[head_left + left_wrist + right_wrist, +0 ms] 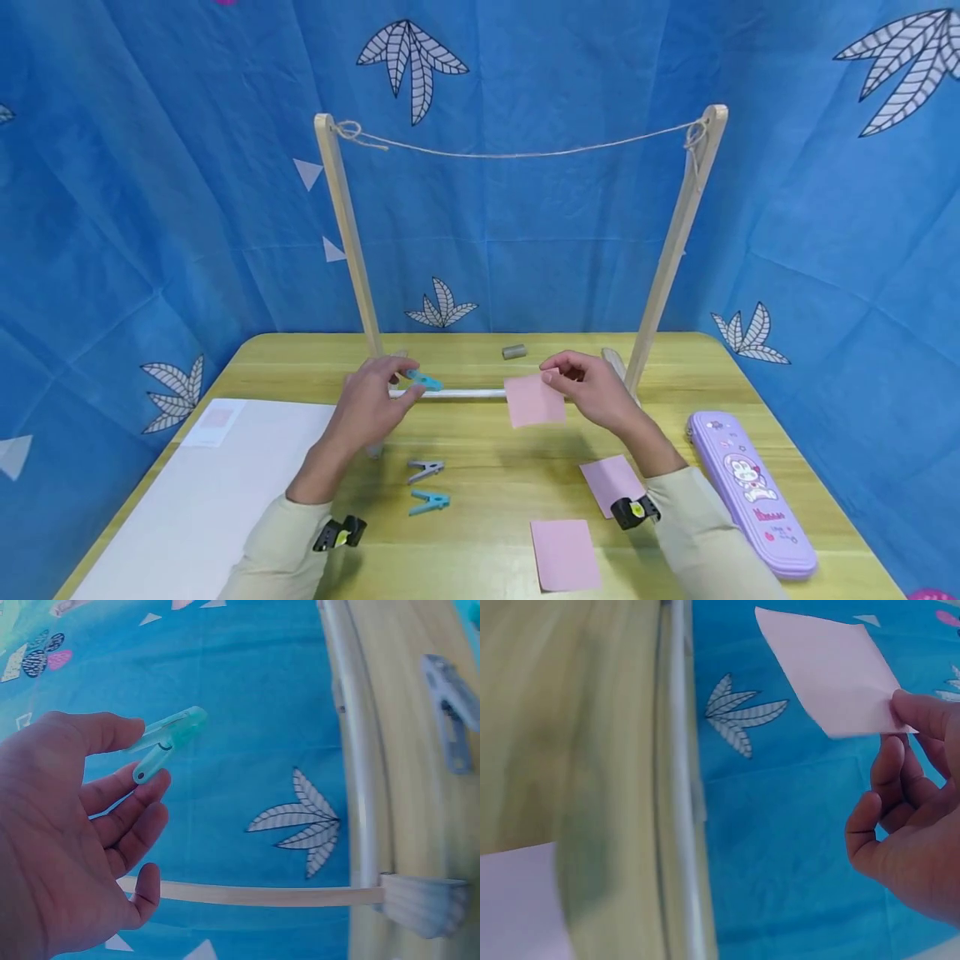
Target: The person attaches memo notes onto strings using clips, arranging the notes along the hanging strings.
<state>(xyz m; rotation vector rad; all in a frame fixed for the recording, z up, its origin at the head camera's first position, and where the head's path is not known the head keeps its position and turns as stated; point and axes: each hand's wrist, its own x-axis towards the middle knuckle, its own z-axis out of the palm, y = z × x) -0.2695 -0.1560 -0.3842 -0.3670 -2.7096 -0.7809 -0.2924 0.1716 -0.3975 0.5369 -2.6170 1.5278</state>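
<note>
Blue cloth printed with pale leaves hangs behind our wood-grained surface. On it we have a wooden frame of two uprights joined by a low pale bar, with a string tied between the tops and sagging slightly.

With our left hand we hold a light-blue clip, thumb on one handle and fingers on the other, its nose pointing away from the palm. With our right hand we pinch a pink paper square near one corner, the fingers narrowed on it. Both things are held up well below the string, apart from each other.

Nearer us lie a grey clip and, just beside it, another blue clip. Two more squares lie to the right of these: one beneath our right forearm, one nearer us. At our far right is a purple case; at our left, a large white sheet.
</note>
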